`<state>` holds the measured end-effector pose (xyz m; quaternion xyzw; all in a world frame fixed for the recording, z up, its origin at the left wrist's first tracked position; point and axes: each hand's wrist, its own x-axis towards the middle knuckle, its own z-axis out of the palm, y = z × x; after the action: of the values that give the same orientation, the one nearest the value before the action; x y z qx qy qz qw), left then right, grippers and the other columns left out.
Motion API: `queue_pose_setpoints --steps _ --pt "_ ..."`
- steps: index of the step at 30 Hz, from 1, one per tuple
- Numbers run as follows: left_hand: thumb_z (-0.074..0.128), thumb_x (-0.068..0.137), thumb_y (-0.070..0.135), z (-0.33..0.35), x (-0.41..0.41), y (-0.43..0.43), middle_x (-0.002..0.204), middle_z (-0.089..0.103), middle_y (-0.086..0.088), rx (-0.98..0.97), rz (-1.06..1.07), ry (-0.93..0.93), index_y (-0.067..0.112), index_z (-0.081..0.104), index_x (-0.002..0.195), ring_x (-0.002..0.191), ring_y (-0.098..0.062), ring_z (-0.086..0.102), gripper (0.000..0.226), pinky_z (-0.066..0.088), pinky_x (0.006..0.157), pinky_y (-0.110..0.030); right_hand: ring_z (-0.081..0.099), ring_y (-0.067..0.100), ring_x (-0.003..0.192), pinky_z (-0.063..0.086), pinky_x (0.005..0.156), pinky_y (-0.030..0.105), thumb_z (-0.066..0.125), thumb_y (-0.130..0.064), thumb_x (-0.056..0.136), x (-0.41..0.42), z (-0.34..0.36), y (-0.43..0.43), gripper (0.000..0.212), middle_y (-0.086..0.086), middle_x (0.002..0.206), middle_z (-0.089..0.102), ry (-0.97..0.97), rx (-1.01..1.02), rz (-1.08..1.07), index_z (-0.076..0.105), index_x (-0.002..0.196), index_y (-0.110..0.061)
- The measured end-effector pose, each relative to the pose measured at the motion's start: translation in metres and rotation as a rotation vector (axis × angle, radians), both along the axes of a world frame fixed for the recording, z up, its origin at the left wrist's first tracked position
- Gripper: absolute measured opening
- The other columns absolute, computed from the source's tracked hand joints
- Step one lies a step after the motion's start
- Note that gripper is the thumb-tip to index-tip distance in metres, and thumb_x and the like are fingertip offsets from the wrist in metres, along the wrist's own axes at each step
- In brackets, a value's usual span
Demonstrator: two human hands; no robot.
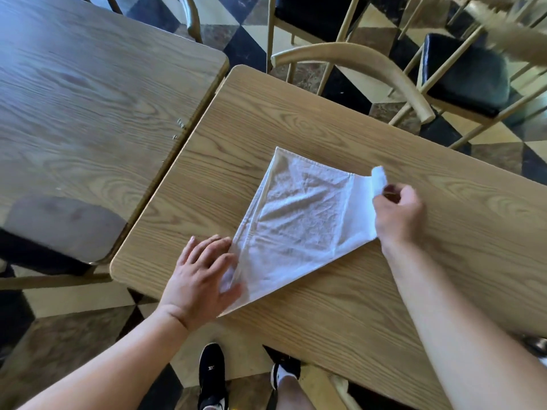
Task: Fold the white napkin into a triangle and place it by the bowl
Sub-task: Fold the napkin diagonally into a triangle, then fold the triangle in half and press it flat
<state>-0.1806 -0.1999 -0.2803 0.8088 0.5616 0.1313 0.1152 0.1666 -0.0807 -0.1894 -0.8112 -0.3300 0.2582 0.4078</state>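
The white napkin [299,223] lies on the bench [370,306], roughly triangular. The left hand [201,279] presses its near corner, fingers spread; the right hand [398,216] pinches the curled far corner. Best to lay that corner flush, then crease.

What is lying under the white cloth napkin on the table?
Only the light wooden table shows around the white cloth napkin. The left hand presses its near edge; the right hand pinches a corner. Anything beneath is covered.
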Motion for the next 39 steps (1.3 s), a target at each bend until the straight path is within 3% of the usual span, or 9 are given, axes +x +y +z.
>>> queue_pose_setpoints --steps 2,5,9,13,20,27,35,39 --pt "0.065 0.085 0.059 0.000 -0.017 -0.010 0.144 0.063 -0.002 -0.010 -0.010 0.010 0.024 0.073 0.110 0.141 -0.029 0.054 0.044 0.036 0.120 -0.056 0.061 0.003 0.070 0.048 0.065 0.023 0.063 -0.004 0.085 -0.032 0.004 -0.019 0.018 -0.011 0.081 0.066 -0.063 0.039 0.198 0.063 0.093 -0.021" --pt "0.065 0.088 0.058 0.001 -0.035 -0.018 0.143 0.064 -0.003 -0.011 0.016 0.012 0.025 0.074 0.109 0.139 -0.028 0.055 0.041 0.038 0.119 -0.053 0.063 0.007 0.074 0.049 0.065 0.018 0.064 -0.001 0.087 -0.068 0.004 -0.043 0.018 -0.003 0.085 0.067 -0.153 0.105 0.458 0.064 0.093 -0.018" --pt "0.062 0.095 0.056 -0.002 -0.047 -0.023 0.150 0.060 -0.002 -0.040 0.030 -0.029 0.025 0.076 0.117 0.145 -0.025 0.051 0.040 0.037 0.121 -0.054 0.062 0.022 0.089 0.056 0.078 0.036 0.068 0.000 0.084 -0.104 -0.006 -0.071 0.018 -0.001 0.091 0.062 -0.345 0.171 0.654 0.066 0.094 -0.015" --pt "0.058 0.097 0.055 -0.006 -0.048 -0.026 0.154 0.057 -0.002 -0.051 0.029 -0.055 0.025 0.074 0.121 0.149 -0.024 0.046 0.041 0.033 0.124 -0.052 0.058 0.022 0.091 0.053 0.081 0.037 0.070 0.000 0.084 -0.132 -0.015 -0.099 0.019 0.000 0.092 0.062 -0.442 0.212 0.804 0.067 0.095 -0.014" --pt "0.058 0.097 0.057 -0.008 -0.048 -0.027 0.153 0.057 -0.001 -0.041 0.033 -0.067 0.026 0.073 0.122 0.150 -0.023 0.045 0.042 0.029 0.126 -0.049 0.057 0.023 0.089 0.051 0.085 0.036 0.065 0.000 0.081 -0.160 -0.033 -0.137 0.020 0.000 0.093 0.062 -0.509 0.208 0.995 0.066 0.093 -0.015" --pt "0.060 0.088 0.054 -0.006 -0.051 -0.026 0.155 0.055 -0.003 -0.055 -0.008 -0.048 0.026 0.068 0.128 0.150 -0.023 0.042 0.049 0.020 0.128 -0.042 0.058 0.026 0.088 0.052 0.085 0.039 0.061 -0.001 0.080 -0.170 -0.050 -0.159 0.020 -0.001 0.089 0.061 -0.554 0.182 1.049 0.063 0.089 -0.019" --pt "0.053 0.098 0.047 -0.005 -0.048 -0.026 0.154 0.057 -0.002 -0.032 0.017 -0.080 0.025 0.071 0.124 0.150 -0.022 0.045 0.038 0.029 0.126 -0.048 0.060 0.025 0.088 0.053 0.083 0.040 0.061 -0.008 0.082 -0.173 -0.072 -0.173 0.016 -0.002 0.090 0.062 -0.588 0.158 1.111 0.066 0.089 -0.021" --pt "0.044 0.105 0.044 -0.002 -0.048 -0.027 0.156 0.054 0.000 -0.070 0.033 -0.130 0.027 0.070 0.127 0.154 -0.017 0.038 0.038 0.023 0.128 -0.045 0.063 0.026 0.094 0.054 0.088 0.042 0.061 -0.014 0.085 -0.169 -0.077 -0.176 0.015 0.000 0.096 0.066 -0.627 0.184 1.143 0.070 0.096 -0.020"
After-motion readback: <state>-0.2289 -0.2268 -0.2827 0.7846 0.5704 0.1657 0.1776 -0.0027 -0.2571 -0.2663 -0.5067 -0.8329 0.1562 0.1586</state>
